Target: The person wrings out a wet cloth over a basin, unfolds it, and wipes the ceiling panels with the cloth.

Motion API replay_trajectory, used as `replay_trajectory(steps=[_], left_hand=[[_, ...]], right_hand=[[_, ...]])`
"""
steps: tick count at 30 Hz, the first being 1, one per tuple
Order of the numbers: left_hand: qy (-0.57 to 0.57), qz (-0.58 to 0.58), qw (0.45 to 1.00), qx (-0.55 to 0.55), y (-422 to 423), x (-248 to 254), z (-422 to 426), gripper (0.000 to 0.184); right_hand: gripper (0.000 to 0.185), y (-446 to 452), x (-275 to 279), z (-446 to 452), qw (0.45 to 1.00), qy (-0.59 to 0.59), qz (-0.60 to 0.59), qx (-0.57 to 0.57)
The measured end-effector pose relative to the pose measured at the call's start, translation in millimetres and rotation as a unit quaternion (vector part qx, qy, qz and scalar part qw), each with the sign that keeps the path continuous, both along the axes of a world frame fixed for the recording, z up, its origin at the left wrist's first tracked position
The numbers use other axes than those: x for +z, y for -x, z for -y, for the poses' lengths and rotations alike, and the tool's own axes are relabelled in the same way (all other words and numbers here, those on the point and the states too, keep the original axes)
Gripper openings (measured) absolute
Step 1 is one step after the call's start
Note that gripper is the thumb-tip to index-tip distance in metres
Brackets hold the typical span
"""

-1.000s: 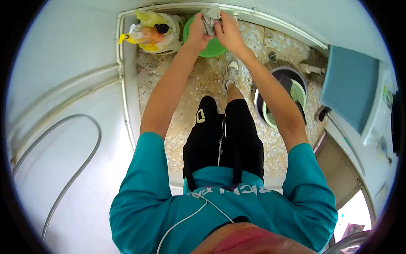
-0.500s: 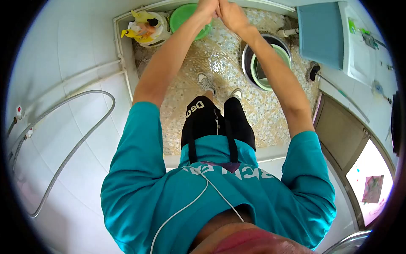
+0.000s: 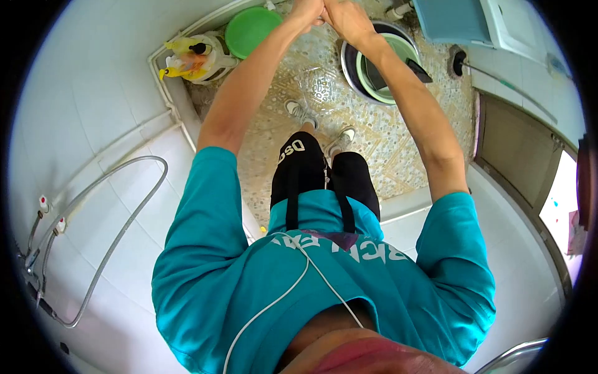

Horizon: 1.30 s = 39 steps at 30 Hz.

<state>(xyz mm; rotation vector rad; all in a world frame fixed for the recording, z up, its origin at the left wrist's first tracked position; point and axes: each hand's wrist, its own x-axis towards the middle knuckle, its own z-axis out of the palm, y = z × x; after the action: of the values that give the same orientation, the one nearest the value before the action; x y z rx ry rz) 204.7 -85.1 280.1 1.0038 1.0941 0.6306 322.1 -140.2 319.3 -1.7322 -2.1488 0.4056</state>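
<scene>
While the hands [image 3: 349, 23] touch, right of the green basin [image 3: 252, 32], I cannot tell their grip.

Beneath you, the beige, pebble-patterned tile floor [image 3: 398, 149] bears your grey-and-white sneakers [image 3: 343, 138], a round bright-green plastic basin [image 3: 252, 32] and a round, dark-lined tub [image 3: 351, 63] with a pale rim.

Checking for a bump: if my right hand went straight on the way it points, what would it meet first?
Probably your left hand: the right hand points toward it at the top edge, and they seem to touch, though depth is unclear.
</scene>
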Motion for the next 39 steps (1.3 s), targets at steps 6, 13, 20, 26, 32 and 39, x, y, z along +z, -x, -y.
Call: replay_trajectory(steps=[6, 13, 20, 26, 32, 39], left_hand=[[-0.212, -0.088, 0.973, 0.002, -27.8, -101.5, 6.0, 0.034], [-0.084, -0.102, 0.986, -0.100, -37.2, 15.6, 95.0, 0.040], [-0.097, 0.024, 0.984, -0.150, -63.5, 28.2, 190.8, 0.034], [-0.067, -0.018, 0.977, -0.199, -124.0, 36.6, 281.0, 0.029], [-0.230, -0.059, 0.950, -0.204, -206.4, 36.9, 404.2, 0.026], [-0.239, -0.014, 0.916, -0.322, -311.2, 43.2, 490.9, 0.037]], right_hand=[[0.025, -28.1, -3.5, 43.3, 1.000, 0.005, -0.022, -0.004], [0.031, -44.3, 0.6, 130.3, 0.970, 0.077, -0.185, -0.138], [0.025, -66.5, -5.6, 261.0, 0.853, 0.043, -0.436, -0.282], [0.022, -111.4, -4.1, 353.3, 0.796, -0.024, -0.480, -0.368], [0.023, -144.6, -2.0, 439.3, 0.769, -0.073, -0.433, -0.464], [0.024, -212.3, 16.7, 520.5, 0.702, -0.144, -0.281, -0.638]])
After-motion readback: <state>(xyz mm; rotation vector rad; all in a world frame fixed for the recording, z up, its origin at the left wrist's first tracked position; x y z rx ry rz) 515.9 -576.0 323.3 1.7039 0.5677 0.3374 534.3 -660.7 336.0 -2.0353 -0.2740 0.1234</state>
